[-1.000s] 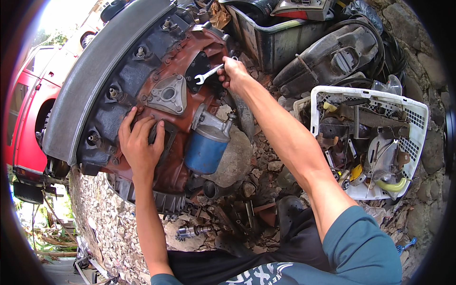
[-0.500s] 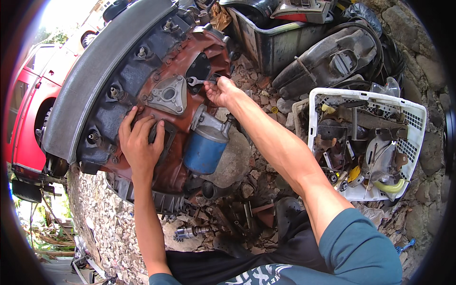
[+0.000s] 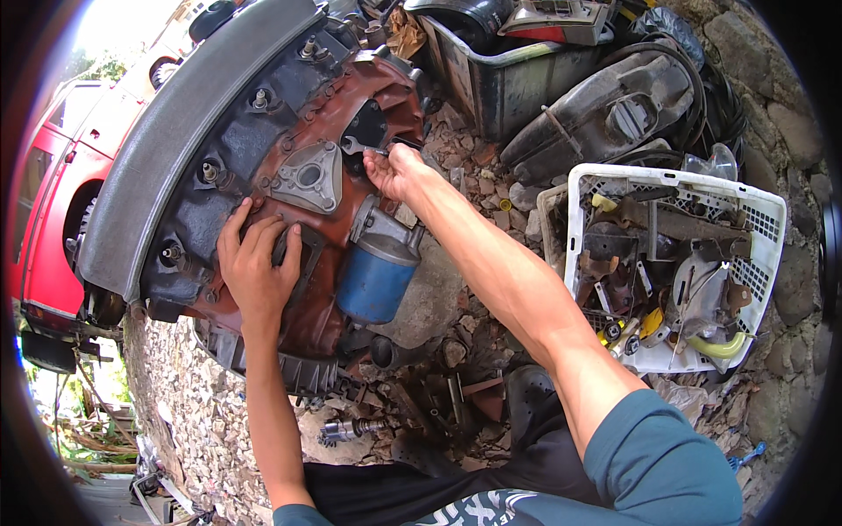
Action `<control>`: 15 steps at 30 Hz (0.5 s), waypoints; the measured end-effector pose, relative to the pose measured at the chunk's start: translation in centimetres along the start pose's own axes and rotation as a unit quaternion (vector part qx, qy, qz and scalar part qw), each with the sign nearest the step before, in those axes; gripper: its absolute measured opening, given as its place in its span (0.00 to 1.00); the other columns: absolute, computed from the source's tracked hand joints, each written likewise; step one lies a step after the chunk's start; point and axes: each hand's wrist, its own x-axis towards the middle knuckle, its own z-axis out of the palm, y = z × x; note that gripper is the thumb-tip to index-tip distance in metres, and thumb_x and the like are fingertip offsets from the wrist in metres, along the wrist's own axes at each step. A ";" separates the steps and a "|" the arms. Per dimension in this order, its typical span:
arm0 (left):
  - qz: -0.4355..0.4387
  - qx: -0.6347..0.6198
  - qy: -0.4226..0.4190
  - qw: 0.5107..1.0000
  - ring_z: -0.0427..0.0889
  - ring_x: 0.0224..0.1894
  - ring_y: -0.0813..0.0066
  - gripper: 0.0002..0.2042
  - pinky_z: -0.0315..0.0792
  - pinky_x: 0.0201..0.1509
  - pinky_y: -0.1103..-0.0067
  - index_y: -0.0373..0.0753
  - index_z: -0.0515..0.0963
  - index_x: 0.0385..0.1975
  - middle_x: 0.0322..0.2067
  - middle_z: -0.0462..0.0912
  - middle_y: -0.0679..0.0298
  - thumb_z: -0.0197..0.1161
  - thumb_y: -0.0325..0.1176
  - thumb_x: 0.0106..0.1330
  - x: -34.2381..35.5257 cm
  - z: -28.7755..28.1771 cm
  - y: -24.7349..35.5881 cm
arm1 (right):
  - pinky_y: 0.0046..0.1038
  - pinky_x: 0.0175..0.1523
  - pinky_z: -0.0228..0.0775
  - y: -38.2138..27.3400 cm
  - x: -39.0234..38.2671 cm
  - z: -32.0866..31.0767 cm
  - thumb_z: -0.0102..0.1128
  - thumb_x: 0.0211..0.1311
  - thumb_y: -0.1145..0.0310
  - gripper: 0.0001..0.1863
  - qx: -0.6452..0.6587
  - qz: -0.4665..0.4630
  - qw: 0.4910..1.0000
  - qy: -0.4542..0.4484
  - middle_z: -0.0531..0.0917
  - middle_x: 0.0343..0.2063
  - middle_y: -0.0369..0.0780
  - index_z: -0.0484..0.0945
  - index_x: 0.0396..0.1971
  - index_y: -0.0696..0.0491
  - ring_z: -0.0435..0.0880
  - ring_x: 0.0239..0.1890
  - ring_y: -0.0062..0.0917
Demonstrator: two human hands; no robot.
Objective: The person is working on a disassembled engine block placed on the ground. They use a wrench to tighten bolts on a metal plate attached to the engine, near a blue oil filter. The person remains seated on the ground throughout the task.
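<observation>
My left hand [image 3: 261, 267] rests with fingers spread on the red-painted engine block [image 3: 381, 88], beside a dark rectangular opening. My right hand [image 3: 393, 171] grips an open-end wrench [image 3: 353, 145], its jaw against the lower edge of a black plate [image 3: 368, 121]; whether it sits on a bolt is too small to tell. Between my hands are a grey triangular flange [image 3: 309, 175] and, lower, a blue cylindrical filter [image 3: 373, 285] with a metal head. A long grey cover [image 3: 175, 114] runs along the engine's upper left, beside a row of studs.
A white crate [image 3: 767, 263] of metal parts lies right of my arm. Behind it are a black plastic tank [image 3: 588, 114] and dark bin [image 3: 478, 79], beside a stone wall [image 3: 794, 131]. A red vehicle [image 3: 53, 228] stands left. Rubble and loose parts lie below the engine.
My right hand has moved left and toward me along the block, bringing the wrench jaw to the black plate's lower edge. My left hand has stayed in place.
</observation>
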 end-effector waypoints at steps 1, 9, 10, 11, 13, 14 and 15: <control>0.002 -0.001 0.001 1.000 0.78 0.60 0.58 0.06 0.68 0.62 0.64 0.37 0.85 0.31 0.38 0.87 0.64 0.72 0.31 0.58 0.0 0.0 0.0 | 0.27 0.26 0.83 -0.1 0.1 -0.2 0.30 0.74 0.69 0.24 -0.003 -0.005 1.000 0.008 0.85 0.23 0.46 0.78 0.33 0.64 0.84 0.21 0.28; -0.002 0.000 0.002 1.000 0.78 0.59 0.59 0.06 0.68 0.63 0.62 0.38 0.84 0.31 0.37 0.87 0.65 0.72 0.31 0.58 0.1 0.1 0.1 | 0.28 0.26 0.83 0.2 0.2 -1.3 0.30 0.74 0.69 0.23 -0.020 -0.015 1.000 0.017 0.85 0.25 0.47 0.78 0.34 0.65 0.85 0.21 0.29; -0.001 0.002 0.000 1.000 0.78 0.59 0.59 0.06 0.68 0.63 0.62 0.38 0.84 0.31 0.37 0.87 0.65 0.72 0.31 0.58 0.1 0.1 0.1 | 0.28 0.26 0.84 0.3 0.2 -1.3 0.30 0.74 0.69 0.23 -0.016 -0.016 1.000 0.017 0.85 0.25 0.47 0.77 0.34 0.65 0.85 0.21 0.29; -0.001 0.003 0.000 1.000 0.78 0.59 0.59 0.06 0.68 0.63 0.62 0.38 0.84 0.31 0.37 0.87 0.65 0.72 0.31 0.58 0.1 0.0 0.1 | 0.28 0.27 0.84 0.4 0.2 -1.2 0.30 0.74 0.69 0.23 -0.012 -0.018 1.000 0.018 0.85 0.25 0.47 0.77 0.34 0.65 0.85 0.21 0.29; -0.002 0.003 0.002 1.000 0.78 0.59 0.58 0.06 0.68 0.63 0.62 0.38 0.84 0.31 0.37 0.87 0.64 0.72 0.31 0.58 0.1 -0.1 0.1 | 0.28 0.27 0.85 0.8 0.3 -0.8 0.30 0.74 0.70 0.22 -0.002 -0.008 1.000 0.018 0.85 0.25 0.47 0.77 0.34 0.65 0.85 0.21 0.29; -0.003 0.003 0.000 1.000 0.78 0.59 0.58 0.06 0.68 0.62 0.63 0.38 0.84 0.31 0.38 0.87 0.64 0.72 0.31 0.58 0.1 -0.2 0.1 | 0.28 0.27 0.85 0.9 0.4 -0.7 0.30 0.74 0.70 0.22 0.003 -0.004 1.000 0.018 0.85 0.25 0.47 0.77 0.34 0.65 0.85 0.21 0.29; -0.003 0.003 -0.002 1.000 0.78 0.60 0.58 0.06 0.68 0.62 0.63 0.38 0.85 0.31 0.38 0.87 0.64 0.72 0.31 0.58 0.1 -0.2 0.1 | 0.28 0.28 0.85 0.9 0.4 -0.6 0.30 0.74 0.70 0.22 0.011 -0.001 1.000 0.013 0.85 0.25 0.47 0.77 0.35 0.65 0.85 0.21 0.29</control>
